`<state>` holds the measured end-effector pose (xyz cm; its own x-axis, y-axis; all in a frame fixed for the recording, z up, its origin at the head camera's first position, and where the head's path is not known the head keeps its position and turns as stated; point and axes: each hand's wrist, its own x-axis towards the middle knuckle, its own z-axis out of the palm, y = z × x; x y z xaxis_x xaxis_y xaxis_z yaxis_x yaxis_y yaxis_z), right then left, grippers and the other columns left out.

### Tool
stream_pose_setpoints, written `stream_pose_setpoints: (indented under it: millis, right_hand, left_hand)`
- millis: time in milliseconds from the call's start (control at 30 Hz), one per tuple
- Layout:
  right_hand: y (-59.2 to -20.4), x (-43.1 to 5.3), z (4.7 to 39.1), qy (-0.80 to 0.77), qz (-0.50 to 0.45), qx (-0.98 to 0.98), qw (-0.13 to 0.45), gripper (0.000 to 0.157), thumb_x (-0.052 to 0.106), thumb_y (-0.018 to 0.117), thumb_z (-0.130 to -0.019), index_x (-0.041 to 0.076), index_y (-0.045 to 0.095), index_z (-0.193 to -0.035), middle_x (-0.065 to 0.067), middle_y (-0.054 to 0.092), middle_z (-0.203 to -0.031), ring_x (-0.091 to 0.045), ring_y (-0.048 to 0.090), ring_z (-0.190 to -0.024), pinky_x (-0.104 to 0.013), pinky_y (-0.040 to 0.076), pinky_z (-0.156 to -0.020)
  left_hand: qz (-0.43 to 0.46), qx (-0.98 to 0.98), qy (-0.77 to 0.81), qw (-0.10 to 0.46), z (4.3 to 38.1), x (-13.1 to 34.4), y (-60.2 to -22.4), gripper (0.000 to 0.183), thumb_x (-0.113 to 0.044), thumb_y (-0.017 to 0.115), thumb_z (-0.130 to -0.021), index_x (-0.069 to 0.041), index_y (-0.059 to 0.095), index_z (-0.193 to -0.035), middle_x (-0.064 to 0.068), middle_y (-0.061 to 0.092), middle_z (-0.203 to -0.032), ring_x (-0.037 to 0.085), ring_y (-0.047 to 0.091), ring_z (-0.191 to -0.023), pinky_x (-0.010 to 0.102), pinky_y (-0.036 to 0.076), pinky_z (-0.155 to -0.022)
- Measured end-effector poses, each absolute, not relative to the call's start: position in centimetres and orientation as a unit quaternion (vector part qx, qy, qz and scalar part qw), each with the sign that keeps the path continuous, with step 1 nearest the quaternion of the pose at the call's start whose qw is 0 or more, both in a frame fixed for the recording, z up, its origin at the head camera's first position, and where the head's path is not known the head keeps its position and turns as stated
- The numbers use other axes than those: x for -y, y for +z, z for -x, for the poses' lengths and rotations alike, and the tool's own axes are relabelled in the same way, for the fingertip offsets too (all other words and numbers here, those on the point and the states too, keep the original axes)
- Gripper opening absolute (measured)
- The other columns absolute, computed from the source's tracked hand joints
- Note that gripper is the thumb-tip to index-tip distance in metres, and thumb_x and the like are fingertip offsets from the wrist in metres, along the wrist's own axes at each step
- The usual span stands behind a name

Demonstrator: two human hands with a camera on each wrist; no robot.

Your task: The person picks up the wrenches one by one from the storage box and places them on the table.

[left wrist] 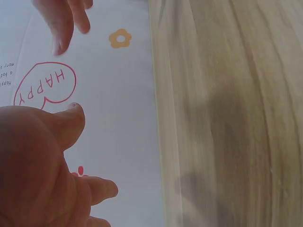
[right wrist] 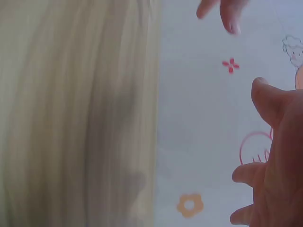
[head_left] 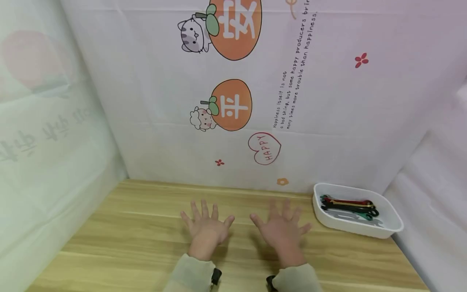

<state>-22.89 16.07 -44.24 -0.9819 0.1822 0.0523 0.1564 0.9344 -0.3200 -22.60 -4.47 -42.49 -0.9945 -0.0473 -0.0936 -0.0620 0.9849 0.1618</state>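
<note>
Both hands hover over the wooden table (head_left: 146,239) with fingers spread, and neither holds anything. In the head view my left hand (head_left: 207,227) is left of centre, its thumb pointing toward the other hand. My right hand (head_left: 282,231) is a short way to its right, fingers fanned out and slightly blurred. Nearest to the right hand is a white plastic tray (head_left: 365,232) at the back right. Inside it lie several wrenches (head_left: 350,209), some red, black, green and grey, piled together. Each wrist view shows its own hand with fingertips of the other hand at the top.
A white printed cloth (head_left: 164,154) hangs along the table's back edge, with orange fruit drawings and a red heart. More white cloth (head_left: 43,182) walls the left side, and a cloth (head_left: 438,194) closes in the right behind the tray.
</note>
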Motion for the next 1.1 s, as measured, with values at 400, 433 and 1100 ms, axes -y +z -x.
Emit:
stream_pose_setpoints:
  millis: [400,433,1100]
  right_hand:
    - [-41.6,-24.3,23.3,0.202,0.116,0.969,0.088,0.117,0.092,0.034,-0.076,0.019,0.0,-0.161,-0.021,-0.028,-0.157,-0.053,-0.035,-0.131,-0.089,-0.015,-0.079]
    - [-41.2,-25.4,23.2,0.212,0.121,0.965,0.097,0.116,0.09,0.036,-0.077,0.02,-0.004,-0.16,-0.022,-0.029,-0.156,-0.053,-0.035,-0.131,-0.09,-0.013,-0.079]
    - [-39.6,-44.3,21.2,0.382,0.238,0.888,0.096,0.126,0.071,0.06,-0.084,0.01,-0.031,-0.147,-0.025,-0.045,-0.145,-0.062,-0.032,-0.126,-0.08,0.007,-0.101]
  left_hand:
    - [0.024,-0.995,0.079,0.048,22.7,4.6,-42.1,0.081,-0.072,0.025,-0.096,-0.019,0.034,-0.157,0.018,0.01,-0.163,0.047,-0.008,-0.145,0.075,-0.013,-0.105]
    - [0.024,-0.995,0.079,0.049,22.7,4.6,-42.0,0.081,-0.072,0.025,-0.096,-0.019,0.033,-0.157,0.018,0.009,-0.164,0.047,-0.008,-0.145,0.075,-0.013,-0.105]
    - [0.024,-0.994,0.099,0.05,22.6,5.2,-42.0,0.086,-0.075,0.019,-0.094,-0.018,0.034,-0.157,0.019,0.008,-0.163,0.047,-0.005,-0.145,0.076,-0.012,-0.104]
